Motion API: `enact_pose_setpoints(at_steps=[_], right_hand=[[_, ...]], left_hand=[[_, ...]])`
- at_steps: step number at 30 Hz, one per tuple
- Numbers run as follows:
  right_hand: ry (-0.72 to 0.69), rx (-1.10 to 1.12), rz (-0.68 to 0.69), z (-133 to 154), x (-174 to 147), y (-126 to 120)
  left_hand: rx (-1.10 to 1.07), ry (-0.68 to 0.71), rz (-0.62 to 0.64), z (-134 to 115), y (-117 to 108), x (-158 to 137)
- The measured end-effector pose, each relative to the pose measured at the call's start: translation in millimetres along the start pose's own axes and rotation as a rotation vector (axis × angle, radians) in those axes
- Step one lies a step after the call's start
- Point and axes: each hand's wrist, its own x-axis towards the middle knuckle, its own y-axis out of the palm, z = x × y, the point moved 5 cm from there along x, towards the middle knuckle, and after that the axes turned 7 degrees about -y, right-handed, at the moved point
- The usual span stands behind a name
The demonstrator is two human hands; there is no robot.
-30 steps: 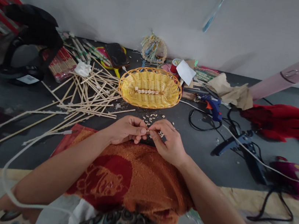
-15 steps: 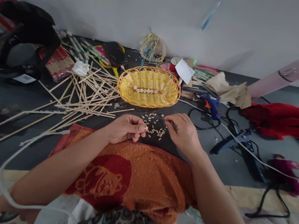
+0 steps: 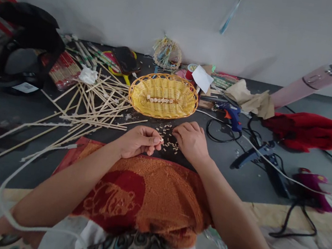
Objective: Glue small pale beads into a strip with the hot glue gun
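Observation:
Between the thumb and fingertips of my left hand is pinched a small pale wooden piece. My right hand lies knuckles up just to the right, its fingers bunched downward at the edge of several scattered short wooden pieces. Whatever its fingertips hold is hidden from me. Behind both hands stands a yellow woven basket, and inside it rests a thin stick with pale pieces fixed along it. An orange-and-red towel covers the near table edge and my lap.
Many thin wooden sticks lie heaped at left. To the right are a blue glue gun, dark blue pliers-like cutters, a red cloth and a leaning pink flask. A white cable crosses the right side.
My right hand has moved left and down to the scattered pieces, and the dark item that showed at its fingers is out of sight. My left hand keeps its pinch. The view has shifted slightly.

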Motion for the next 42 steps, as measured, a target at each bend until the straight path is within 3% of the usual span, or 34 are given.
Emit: enact_pose_setpoints(at_steps=[7, 10, 25, 42], right_hand=[[-0.139, 0.406, -0.287, 20.8, -6.9, -28.8], [-0.199, 0.468, -0.355, 33.6, -10.8, -33.7], [-0.244, 0.388, -0.349, 43.4, -11.3, -22.5], [-0.224, 0.482, -0.346, 41.4, -13.3, -21.7]], left_hand=[[-0.06, 0.011, -0.01, 0.6, -2.0, 1.7], [-0.075, 0.018, -0.002, 0.8, -1.9, 2.6], [-0.076, 0.043, 0.028, -1.2, 2.3, 1.8], [-0.035, 0.019, 0.02, 0.4, 4.3, 1.2]])
